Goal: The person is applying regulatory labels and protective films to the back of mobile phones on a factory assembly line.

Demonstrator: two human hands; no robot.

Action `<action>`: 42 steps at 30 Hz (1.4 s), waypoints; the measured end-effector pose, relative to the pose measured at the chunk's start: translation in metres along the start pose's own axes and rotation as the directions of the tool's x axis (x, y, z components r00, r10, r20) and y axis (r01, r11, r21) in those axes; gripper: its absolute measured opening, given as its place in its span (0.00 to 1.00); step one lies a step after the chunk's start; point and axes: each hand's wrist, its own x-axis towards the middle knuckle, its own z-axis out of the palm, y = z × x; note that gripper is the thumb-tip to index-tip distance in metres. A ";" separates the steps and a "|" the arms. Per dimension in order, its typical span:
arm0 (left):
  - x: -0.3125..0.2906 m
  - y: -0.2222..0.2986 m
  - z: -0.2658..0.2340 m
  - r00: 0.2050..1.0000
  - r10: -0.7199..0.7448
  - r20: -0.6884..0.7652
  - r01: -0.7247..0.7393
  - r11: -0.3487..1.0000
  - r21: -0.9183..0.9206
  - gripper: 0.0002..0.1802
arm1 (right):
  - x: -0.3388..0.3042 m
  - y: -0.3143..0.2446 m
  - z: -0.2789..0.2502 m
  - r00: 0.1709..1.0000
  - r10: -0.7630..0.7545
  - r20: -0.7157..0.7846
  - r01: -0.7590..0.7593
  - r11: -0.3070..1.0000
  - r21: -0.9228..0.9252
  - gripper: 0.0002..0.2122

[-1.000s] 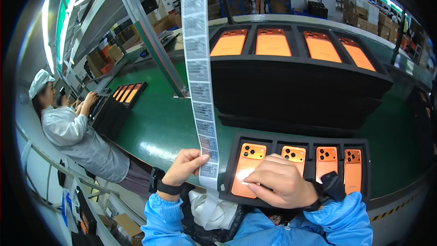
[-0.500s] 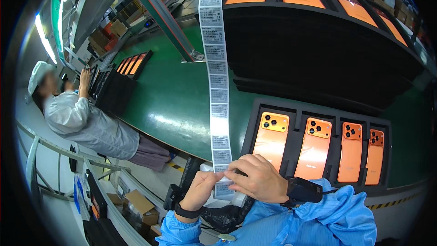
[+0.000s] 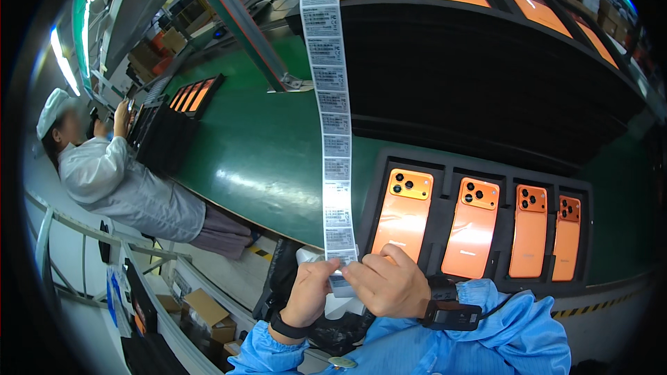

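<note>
A long strip of white printed labels [image 3: 335, 121] runs down the middle of the view to my hands at the table's near edge. My left hand [image 3: 310, 294] pinches the strip near its lower end, with the thumb on top. On the other edge, my right hand [image 3: 390, 282] has its fingers curled and its thumb and forefinger closed at the strip. The lower end of the strip is partly hidden between and below the hands. To the right of my hands, orange phones [image 3: 470, 232] lie camera side up in the slots of a dark tray [image 3: 436, 264].
Stacked black trays [image 3: 479, 73] rise at the far right, with orange phones in the top one. A metal post [image 3: 240, 28] stands on the green table [image 3: 257, 160]. At the left, a co-worker [image 3: 125, 180] in white handles something near another phone tray [image 3: 196, 95]. Cardboard boxes [image 3: 208, 309] sit lower left.
My right hand's fingers have curled in more, and the hand sits slightly lower at the strip's edge. My left hand keeps its pinch. The whole view has shifted slightly.
</note>
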 end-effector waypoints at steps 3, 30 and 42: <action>0.004 0.008 0.016 0.998 -0.029 -0.063 0.022 0.995 -0.095 0.14 | -0.003 0.001 0.002 0.999 -0.041 -0.014 0.041 0.999 -0.024 0.11; 0.062 0.071 0.042 0.479 -0.119 0.870 -0.855 -0.287 0.432 0.16 | -0.026 0.099 -0.063 0.827 0.562 0.014 -0.528 0.766 0.367 0.04; 0.067 0.068 0.053 0.336 -0.269 0.903 -0.832 -0.534 0.151 0.09 | -0.040 0.110 -0.045 0.666 0.736 0.122 -0.641 0.481 0.598 0.05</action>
